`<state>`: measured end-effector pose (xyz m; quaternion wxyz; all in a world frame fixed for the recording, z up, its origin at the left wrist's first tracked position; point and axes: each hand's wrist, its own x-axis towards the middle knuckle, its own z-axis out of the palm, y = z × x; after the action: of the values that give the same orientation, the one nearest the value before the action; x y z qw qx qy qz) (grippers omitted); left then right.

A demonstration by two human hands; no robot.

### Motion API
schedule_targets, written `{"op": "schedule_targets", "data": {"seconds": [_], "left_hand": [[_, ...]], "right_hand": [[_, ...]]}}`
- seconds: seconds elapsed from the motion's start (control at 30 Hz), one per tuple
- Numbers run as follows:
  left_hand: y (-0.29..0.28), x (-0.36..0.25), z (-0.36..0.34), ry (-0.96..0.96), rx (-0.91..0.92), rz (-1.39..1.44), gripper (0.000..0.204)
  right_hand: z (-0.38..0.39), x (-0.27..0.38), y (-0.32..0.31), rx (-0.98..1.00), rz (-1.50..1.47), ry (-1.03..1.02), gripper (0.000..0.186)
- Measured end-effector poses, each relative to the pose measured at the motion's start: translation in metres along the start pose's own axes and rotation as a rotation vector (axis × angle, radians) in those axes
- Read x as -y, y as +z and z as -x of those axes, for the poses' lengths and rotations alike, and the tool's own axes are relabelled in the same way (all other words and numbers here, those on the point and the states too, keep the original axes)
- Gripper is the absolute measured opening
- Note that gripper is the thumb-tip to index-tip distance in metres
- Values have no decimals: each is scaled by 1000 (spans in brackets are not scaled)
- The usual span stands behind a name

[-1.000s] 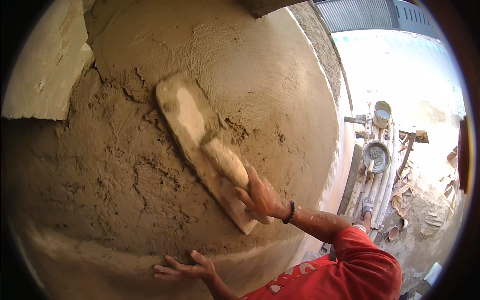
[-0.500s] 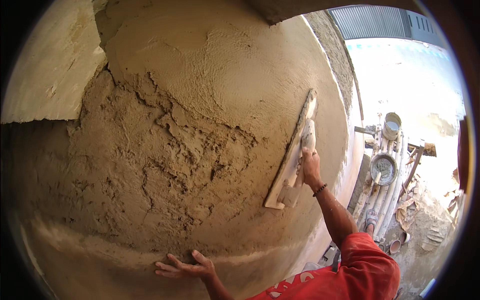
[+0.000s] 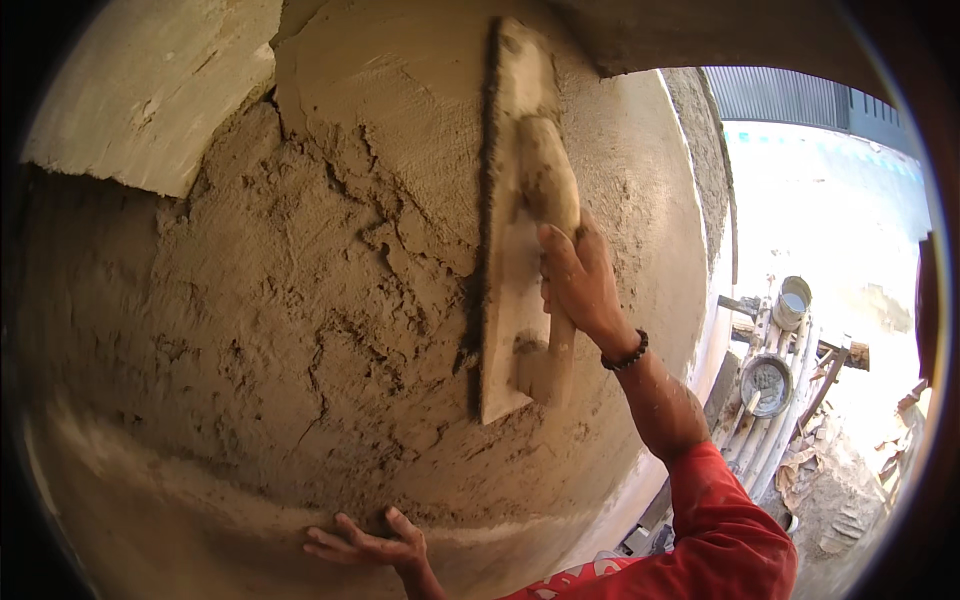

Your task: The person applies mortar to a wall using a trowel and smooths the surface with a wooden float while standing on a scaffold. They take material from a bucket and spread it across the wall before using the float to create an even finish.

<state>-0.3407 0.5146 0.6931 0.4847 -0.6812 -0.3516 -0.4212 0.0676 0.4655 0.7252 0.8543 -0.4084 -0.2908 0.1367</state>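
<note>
My right hand is closed round the handle of a long plastering float. The float stands nearly upright with its face against the wet mortar wall, and mortar is built up along its left edge. Left of it the mortar is rough and cracked; above and to the right it is smoother. Low on the wall, my left hand has its fingers spread and seems to rest on the surface near a ridge in the plaster. It holds nothing.
A pale slab edge juts out at the upper left, and a dark overhang crosses the top. At the right, a bucket and a mortar tub stand on poles. Rubble lies beside them.
My right hand has swept the float left and upward across the wall, turning it more upright. My left hand stays almost in place. The view has shifted slightly.
</note>
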Motion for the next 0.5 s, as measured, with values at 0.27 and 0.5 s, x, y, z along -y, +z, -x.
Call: {"op": "schedule_targets", "data": {"seconds": [0.27,0.5], "left_hand": [[0,1,-1,1,1,38,66],[-1,0,1,11,-5,30,67]], "right_hand": [[-17,52,51,165,301,-230,41],[46,40,39,343,396,-177,42]]}}
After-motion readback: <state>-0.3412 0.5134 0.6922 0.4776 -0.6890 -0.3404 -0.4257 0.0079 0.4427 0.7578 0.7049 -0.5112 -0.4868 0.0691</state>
